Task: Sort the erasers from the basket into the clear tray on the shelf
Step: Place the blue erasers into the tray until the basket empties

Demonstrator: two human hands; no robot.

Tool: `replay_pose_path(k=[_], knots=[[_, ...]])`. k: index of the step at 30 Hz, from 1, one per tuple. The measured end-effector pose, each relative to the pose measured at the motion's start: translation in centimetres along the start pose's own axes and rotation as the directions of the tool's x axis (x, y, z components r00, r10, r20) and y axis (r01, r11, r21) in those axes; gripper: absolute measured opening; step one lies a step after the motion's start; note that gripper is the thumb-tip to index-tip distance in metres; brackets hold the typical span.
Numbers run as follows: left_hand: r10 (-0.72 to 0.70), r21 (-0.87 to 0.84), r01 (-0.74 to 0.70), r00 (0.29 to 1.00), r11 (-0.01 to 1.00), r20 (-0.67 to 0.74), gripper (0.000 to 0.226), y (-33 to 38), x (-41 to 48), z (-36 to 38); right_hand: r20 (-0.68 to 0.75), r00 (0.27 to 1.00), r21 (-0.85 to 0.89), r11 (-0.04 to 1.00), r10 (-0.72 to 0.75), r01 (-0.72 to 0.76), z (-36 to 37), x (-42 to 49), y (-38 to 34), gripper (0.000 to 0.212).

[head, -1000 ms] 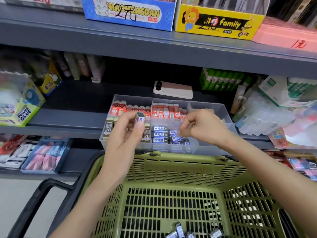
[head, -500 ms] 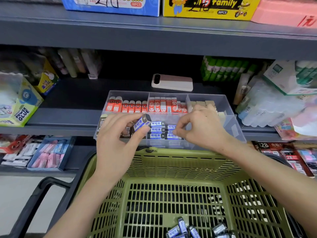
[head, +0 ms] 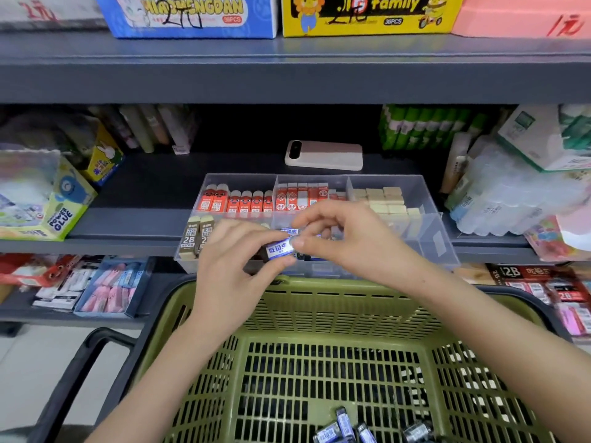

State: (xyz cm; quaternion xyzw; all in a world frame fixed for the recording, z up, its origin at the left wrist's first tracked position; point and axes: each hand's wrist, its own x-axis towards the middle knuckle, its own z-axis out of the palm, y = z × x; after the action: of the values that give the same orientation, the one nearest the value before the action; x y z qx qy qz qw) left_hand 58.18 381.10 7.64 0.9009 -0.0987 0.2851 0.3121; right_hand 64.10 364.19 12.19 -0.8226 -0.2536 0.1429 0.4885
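hands: left hand point(head: 233, 266) and right hand point(head: 348, 241) both pinch one blue eraser point(head: 280, 247), just over tray point(head: 431, 238) front-middle slot | advice: we'd let right take the end, turn it label-up, seat it flush with blue row point(head: 289, 231) | basket point(head: 319, 292): loose erasers point(head: 343, 425) wait

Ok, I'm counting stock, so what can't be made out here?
All head view.
Front middle compartment of the clear tray: the left hand and right hand cover it.
Erasers in the basket: cut off by the bottom edge.
Whether the right hand also grips the eraser the left hand holds: its fingers hide the contact.
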Motion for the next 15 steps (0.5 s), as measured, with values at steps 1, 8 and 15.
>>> replay_pose_path(k=[1,8,15], knots=[[0.007,0.008,-0.007,1.000,1.000,0.000,0.030,0.2,0.1,0.1,-0.004,1.000,0.028,1.000,0.004,-0.004,0.0,0.0,0.0,0.009],[0.105,0.258,-0.146,0.980,0.955,0.167,0.045,0.3,0.9,0.6,-0.287,0.941,-0.084,0.974,0.180,-0.212,-3.4,1.1,2.0,0.012],[0.093,0.392,-0.305,0.875,0.868,0.475,0.057,-0.8,0.9,0.9,-0.308,0.950,-0.592,0.791,-0.044,-0.156,-1.6,2.0,2.5,0.010]])
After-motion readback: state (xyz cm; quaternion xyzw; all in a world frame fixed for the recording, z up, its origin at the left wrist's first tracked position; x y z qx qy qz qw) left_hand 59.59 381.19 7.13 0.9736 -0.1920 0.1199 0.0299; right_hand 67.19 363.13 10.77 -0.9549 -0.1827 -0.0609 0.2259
